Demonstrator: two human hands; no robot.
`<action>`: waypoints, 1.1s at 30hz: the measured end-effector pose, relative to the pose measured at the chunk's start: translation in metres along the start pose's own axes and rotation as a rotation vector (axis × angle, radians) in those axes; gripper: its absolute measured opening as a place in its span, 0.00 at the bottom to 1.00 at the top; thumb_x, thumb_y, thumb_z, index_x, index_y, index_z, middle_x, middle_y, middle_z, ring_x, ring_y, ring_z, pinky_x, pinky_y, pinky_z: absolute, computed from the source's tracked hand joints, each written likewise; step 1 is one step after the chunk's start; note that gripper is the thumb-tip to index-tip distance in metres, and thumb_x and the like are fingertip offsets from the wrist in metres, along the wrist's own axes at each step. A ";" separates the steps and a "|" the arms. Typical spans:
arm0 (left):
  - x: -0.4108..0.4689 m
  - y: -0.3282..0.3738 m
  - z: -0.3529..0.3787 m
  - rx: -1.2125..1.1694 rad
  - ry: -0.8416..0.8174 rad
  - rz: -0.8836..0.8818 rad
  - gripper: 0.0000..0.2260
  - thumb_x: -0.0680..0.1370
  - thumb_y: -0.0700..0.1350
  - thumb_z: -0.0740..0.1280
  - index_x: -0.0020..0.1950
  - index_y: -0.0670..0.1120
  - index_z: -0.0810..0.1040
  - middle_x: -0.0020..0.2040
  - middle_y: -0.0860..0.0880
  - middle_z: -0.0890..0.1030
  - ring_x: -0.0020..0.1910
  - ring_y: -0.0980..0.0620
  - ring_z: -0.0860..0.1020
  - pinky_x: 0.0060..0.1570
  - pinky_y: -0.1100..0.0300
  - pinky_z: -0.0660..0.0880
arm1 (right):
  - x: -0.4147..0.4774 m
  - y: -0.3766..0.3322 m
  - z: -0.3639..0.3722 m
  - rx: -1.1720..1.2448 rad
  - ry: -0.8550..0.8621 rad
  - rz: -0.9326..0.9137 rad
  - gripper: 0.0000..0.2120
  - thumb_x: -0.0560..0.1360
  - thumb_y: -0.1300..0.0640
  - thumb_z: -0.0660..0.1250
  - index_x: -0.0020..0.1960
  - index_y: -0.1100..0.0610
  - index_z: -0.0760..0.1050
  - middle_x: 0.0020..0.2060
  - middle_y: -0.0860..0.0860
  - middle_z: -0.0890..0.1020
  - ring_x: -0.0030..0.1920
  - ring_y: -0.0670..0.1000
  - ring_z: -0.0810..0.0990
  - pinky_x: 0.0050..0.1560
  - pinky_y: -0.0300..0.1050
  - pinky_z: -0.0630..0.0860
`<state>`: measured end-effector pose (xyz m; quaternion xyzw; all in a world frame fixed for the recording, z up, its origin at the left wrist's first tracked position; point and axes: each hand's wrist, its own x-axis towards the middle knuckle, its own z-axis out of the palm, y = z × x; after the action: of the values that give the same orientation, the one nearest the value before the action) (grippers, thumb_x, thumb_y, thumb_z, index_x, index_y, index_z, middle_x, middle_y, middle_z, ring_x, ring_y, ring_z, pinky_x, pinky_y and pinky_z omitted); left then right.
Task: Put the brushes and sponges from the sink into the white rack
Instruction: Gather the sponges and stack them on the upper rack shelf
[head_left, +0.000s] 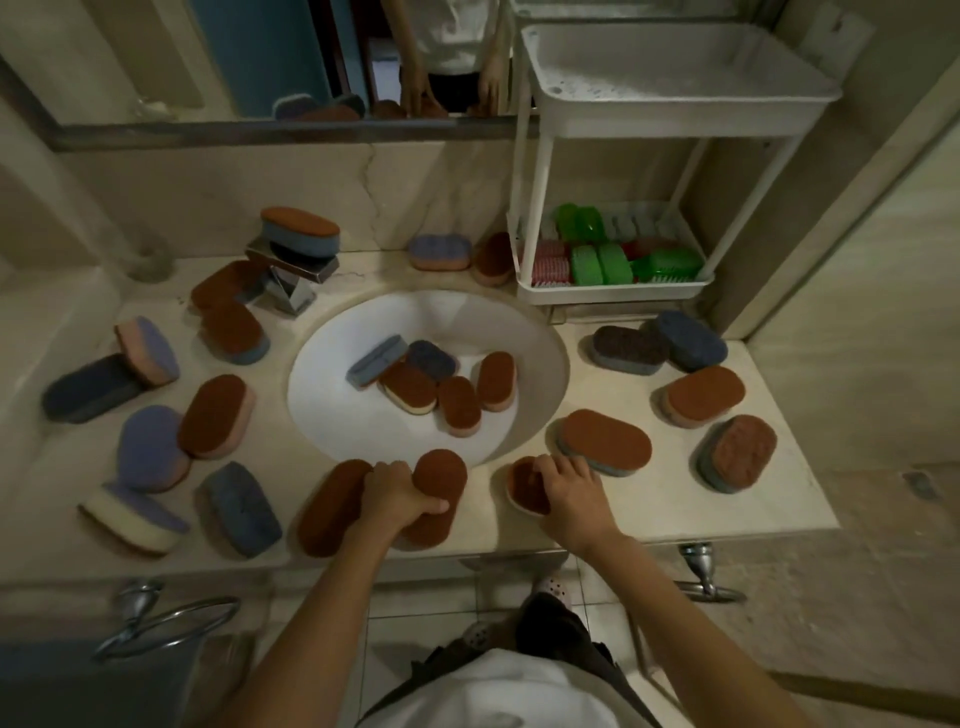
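Mostly sponges: stone countertop (649, 499) w/ round white sink (332, 415) in the middle, five sponges in sink (431, 384) piled at the bottom. White rack (613, 291) at back right, lower shelf holding green brushes (602, 262) & red ones. Left hand (397, 496) closed round a brown sponge (439, 478) at sink's near rim. Right hand (569, 491), fingers curled, grips a smaller brown-topped sponge (524, 486) beside it.
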<state>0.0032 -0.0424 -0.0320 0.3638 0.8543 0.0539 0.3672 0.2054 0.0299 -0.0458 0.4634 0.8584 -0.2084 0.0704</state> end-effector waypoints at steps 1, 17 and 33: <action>0.000 0.001 0.000 0.028 0.000 -0.012 0.32 0.64 0.60 0.73 0.60 0.41 0.74 0.61 0.41 0.77 0.61 0.43 0.75 0.61 0.51 0.73 | 0.000 -0.001 0.001 -0.016 0.020 0.016 0.28 0.72 0.57 0.66 0.69 0.54 0.60 0.68 0.53 0.67 0.69 0.57 0.62 0.68 0.50 0.62; -0.023 0.130 -0.123 -0.676 0.294 0.338 0.22 0.75 0.48 0.68 0.66 0.43 0.67 0.59 0.44 0.77 0.58 0.45 0.76 0.52 0.56 0.73 | 0.026 -0.036 -0.134 0.436 0.663 -0.005 0.16 0.71 0.51 0.70 0.45 0.55 0.63 0.44 0.49 0.67 0.39 0.49 0.67 0.34 0.37 0.62; 0.016 0.342 -0.266 -0.569 0.462 0.612 0.25 0.80 0.49 0.58 0.74 0.41 0.57 0.71 0.41 0.67 0.68 0.42 0.69 0.63 0.52 0.69 | 0.130 0.000 -0.377 0.626 0.918 0.044 0.16 0.72 0.47 0.69 0.49 0.57 0.67 0.45 0.52 0.74 0.44 0.50 0.72 0.39 0.41 0.66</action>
<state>0.0171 0.2646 0.2744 0.4620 0.7187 0.4707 0.2201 0.1602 0.2889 0.2534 0.5231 0.6883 -0.2288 -0.4475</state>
